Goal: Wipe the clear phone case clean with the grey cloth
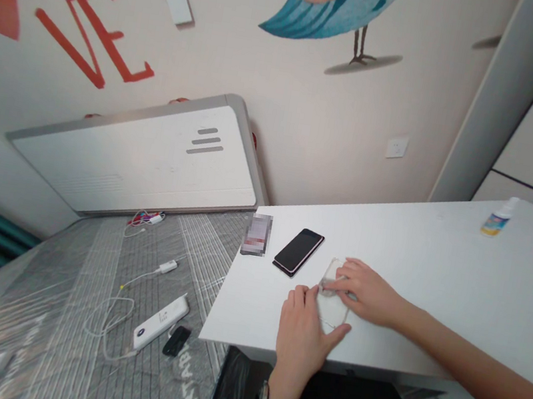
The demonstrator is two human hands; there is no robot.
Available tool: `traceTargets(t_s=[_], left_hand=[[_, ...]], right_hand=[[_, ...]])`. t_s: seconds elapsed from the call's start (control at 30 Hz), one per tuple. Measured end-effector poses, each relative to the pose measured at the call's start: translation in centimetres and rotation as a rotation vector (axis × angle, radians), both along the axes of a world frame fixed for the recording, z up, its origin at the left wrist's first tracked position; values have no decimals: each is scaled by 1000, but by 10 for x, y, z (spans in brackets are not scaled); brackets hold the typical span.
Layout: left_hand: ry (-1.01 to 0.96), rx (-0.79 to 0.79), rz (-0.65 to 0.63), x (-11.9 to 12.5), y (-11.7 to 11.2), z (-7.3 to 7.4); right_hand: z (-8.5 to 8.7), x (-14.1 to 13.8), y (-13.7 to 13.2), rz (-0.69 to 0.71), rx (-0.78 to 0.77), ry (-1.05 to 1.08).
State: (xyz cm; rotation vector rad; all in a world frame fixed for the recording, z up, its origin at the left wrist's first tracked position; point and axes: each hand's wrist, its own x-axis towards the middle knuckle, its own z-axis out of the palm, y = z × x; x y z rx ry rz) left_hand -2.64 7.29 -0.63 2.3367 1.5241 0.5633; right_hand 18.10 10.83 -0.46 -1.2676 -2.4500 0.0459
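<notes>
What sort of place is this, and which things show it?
Probably a bedroom: a pale headboard rises behind what looks like a grey striped mattress, with a white table beside it.

Clear plastic case (pixel 332 310) on your smooth white worktop (pixel 421 244)
Before you, the case looks transparent and slightly glossy; the worktop has a satin finish. Your black phone (pixel 297 251) shines like glass. At your left, the mattress (pixel 84 265) shows grey patterned cloth under shiny, wrinkled plastic film (pixel 29 324).
</notes>
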Motion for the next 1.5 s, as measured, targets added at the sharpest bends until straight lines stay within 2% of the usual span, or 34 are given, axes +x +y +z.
traceTargets(t_s=[0.1, 0.23, 0.3, 0.47, 0.67, 0.83, 1.0, 1.13, 1.17, 1.3, 1.33, 1.43, 1.5], left_hand=[[3, -3, 6, 0, -1, 1], [-18, 1, 3, 0, -1, 0], [-17, -1, 3, 0, -1, 0], [2, -14, 6, 0, -1, 0], [-26, -4, 8, 0, -1, 0], [-12, -8, 12, 0, -1, -1], [-27, -7, 6, -1, -1, -1], [-12, 5, 14, -1, -2, -2], [-14, 3, 13, -2, -2, -2], [-29, -3, 9, -2, -1, -3], [-28, 0, 12, -1, -1, -2], [-17, 0, 18, -1, -1, 0], [-13, -11, 17, -1, -2, 1]], right_hand=[[0, 8, 8, -121, 53, -20], [-2, 1, 0, 53, -2, -39], [-3, 2, -3, 87, -23, -45], [-4, 11, 7, -125, 48, -91], [0, -2, -1, 87, 26, -156], [1, 10, 8, -135, 80, -184], [0, 7, 3, 63, 14, -174], [5, 5, 5, -114, 36, -190], [6, 3, 4, -114, 40, -194], [4, -4, 1, 76, 11, -172], [3, -3, 1, 71, 13, -163], [2, 7, 7, -88, 52, -146], [2, 11, 10, -132, 68, -148]])
